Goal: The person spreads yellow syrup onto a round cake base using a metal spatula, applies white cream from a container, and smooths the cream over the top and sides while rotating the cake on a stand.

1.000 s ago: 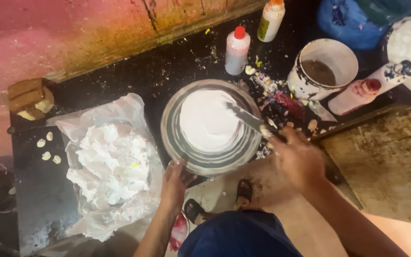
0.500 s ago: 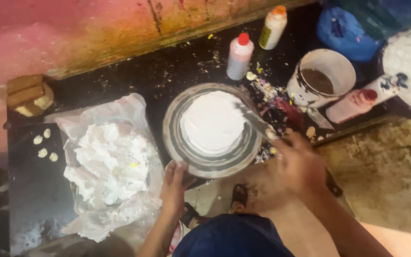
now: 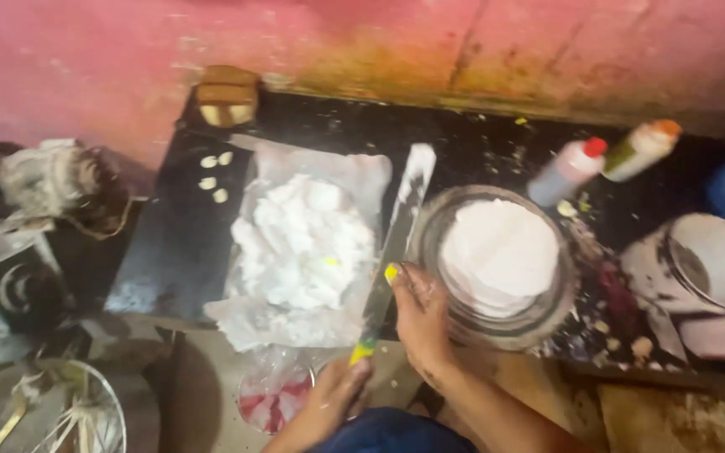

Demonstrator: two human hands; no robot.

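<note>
Hands (image 3: 419, 312) on long flat spatula (image 3: 396, 247)

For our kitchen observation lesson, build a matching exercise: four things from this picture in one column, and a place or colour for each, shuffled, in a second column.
Column one:
1. long spatula
2. squeeze bottle with red cap
3. heap of white cream
4. white-coated round cake

Column two:
A. on a clear plastic sheet
B. on the round metal turntable
C. lying by the wall, beside an orange-capped bottle
D. held between the cream and the cake, in the person's hands

Pairs: 1-D, 2-C, 3-A, 4-B
</note>
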